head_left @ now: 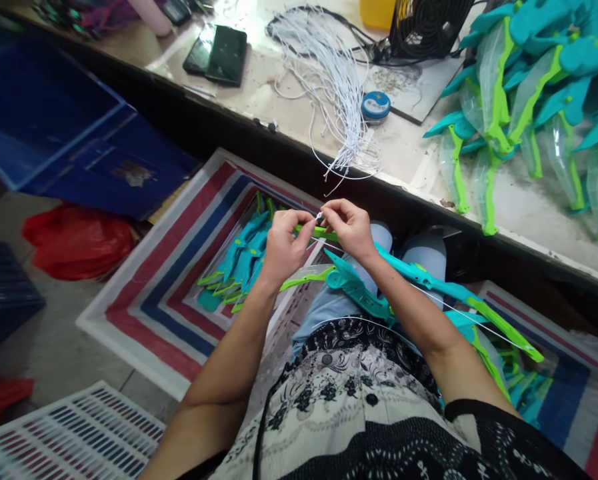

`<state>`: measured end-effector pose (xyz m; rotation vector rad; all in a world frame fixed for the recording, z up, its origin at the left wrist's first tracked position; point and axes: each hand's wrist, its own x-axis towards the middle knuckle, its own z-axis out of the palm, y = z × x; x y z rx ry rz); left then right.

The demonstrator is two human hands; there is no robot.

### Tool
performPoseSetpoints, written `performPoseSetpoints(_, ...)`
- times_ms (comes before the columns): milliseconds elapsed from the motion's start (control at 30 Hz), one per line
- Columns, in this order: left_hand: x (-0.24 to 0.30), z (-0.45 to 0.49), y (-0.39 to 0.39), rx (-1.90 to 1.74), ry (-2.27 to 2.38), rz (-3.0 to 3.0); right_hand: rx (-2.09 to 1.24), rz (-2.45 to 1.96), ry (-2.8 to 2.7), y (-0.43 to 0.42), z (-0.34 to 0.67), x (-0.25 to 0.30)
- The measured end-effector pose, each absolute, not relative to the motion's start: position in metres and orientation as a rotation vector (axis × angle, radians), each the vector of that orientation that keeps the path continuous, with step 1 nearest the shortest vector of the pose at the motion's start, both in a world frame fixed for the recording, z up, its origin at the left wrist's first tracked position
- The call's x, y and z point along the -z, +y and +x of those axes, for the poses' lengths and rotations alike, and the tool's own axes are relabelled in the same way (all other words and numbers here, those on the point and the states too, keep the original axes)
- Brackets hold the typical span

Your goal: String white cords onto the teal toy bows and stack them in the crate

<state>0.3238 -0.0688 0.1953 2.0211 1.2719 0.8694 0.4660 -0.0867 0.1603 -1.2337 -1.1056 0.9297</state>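
A teal and green plastic toy bow [359, 288] lies across my lap, its far green tip pointing to the lower right. A white string [471, 312] runs along it from that tip toward my fingers. My left hand [289, 245] is closed in a pinch on the knotted white end of the string, beside a green bow tip. Facing it, my right hand [351, 230] also pinches at the string's end, thumb and forefinger together. The small piece between the fingertips is partly hidden.
A bundle of white strings [336, 87] hangs near the bench edge, beside a blue round tin [376, 105]. More toy bow parts [499, 87] pile up at right. Striped lined crates [143, 313] hold more parts. Blue bins [79, 133] and a red bag [79, 240] stand left.
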Motion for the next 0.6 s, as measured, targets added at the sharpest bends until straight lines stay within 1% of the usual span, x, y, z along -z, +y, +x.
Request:
performPoseSetpoints(100, -0.198, 0.324, -0.07, -0.875, 1.285, 1.868, -0.871, -1.155, -1.296, -0.091, 0.471, -0.163)
performPoseSetpoints(200, -0.199, 0.325, -0.068, -0.9, 1.266, 1.799, -0.683, -1.088, -1.564, -0.091, 0.479, -0.168)
performPoseSetpoints(300, -0.199, 0.322, -0.065, -0.842, 1.197, 1.71, -0.554, -1.073, -1.708, -0.09, 0.487, -0.172)
performPoseSetpoints(433, -0.203, 0.318, -0.063, -0.755, 1.234, 1.783, -0.519, -1.12, -1.847, -0.091, 0.496, -0.178)
performPoseSetpoints(600, -0.212, 0.318, -0.068, -0.726, 1.275, 1.98, -0.571, -1.193, -1.9, -0.1, 0.509, -0.184)
